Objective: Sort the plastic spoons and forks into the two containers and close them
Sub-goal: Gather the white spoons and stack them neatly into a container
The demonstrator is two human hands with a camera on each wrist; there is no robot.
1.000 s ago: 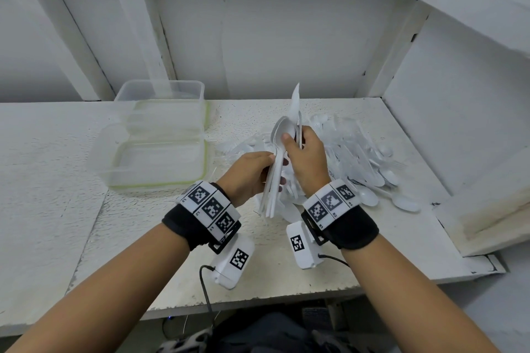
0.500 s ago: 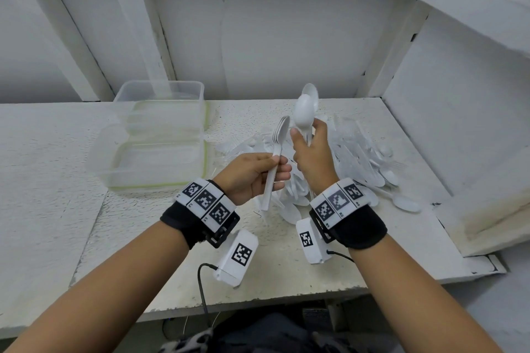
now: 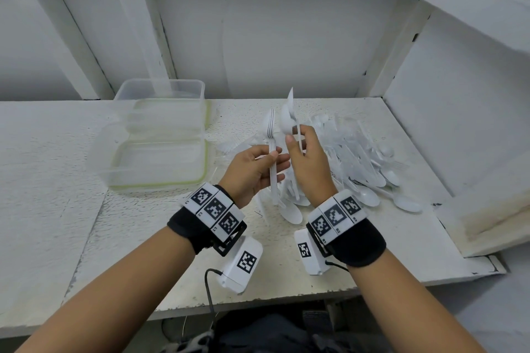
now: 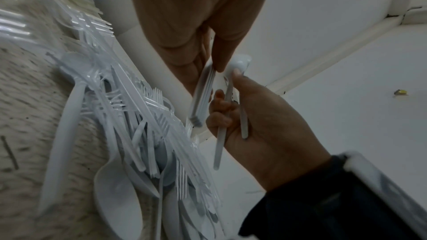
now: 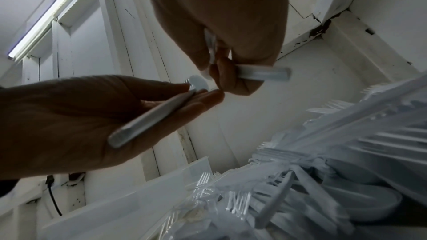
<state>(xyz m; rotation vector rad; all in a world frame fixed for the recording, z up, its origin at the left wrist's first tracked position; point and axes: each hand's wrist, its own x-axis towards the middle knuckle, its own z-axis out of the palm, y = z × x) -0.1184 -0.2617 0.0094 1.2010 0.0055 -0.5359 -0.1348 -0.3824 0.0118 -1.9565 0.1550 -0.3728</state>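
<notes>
In the head view my left hand [image 3: 271, 158] pinches a small stack of white plastic forks [image 3: 271, 130] upright by the handles, tines up. Just to its right, my right hand [image 3: 295, 142] grips a few white spoons [image 3: 286, 120], bowls up. The two hands are close together above the near edge of the mixed cutlery pile [image 3: 358, 163]. In the left wrist view the spoon handles [image 4: 227, 109] cross my right palm. In the right wrist view the fork stack [image 5: 152, 118] lies across my left fingers. Two clear containers [image 3: 156, 165] stand open at the left, nothing visible inside them.
The rear clear tub [image 3: 160, 92] sits against the back wall behind the green-rimmed one. A white shelf wall [image 3: 459, 135] closes the right side, with a white board [image 3: 487, 209] leaning at the front right. The table edge [image 3: 258, 304] runs near my wrists.
A second ago both hands held one mixed bundle together. Now it is split: forks stay in my left hand, spoons are lifted away in my right.
</notes>
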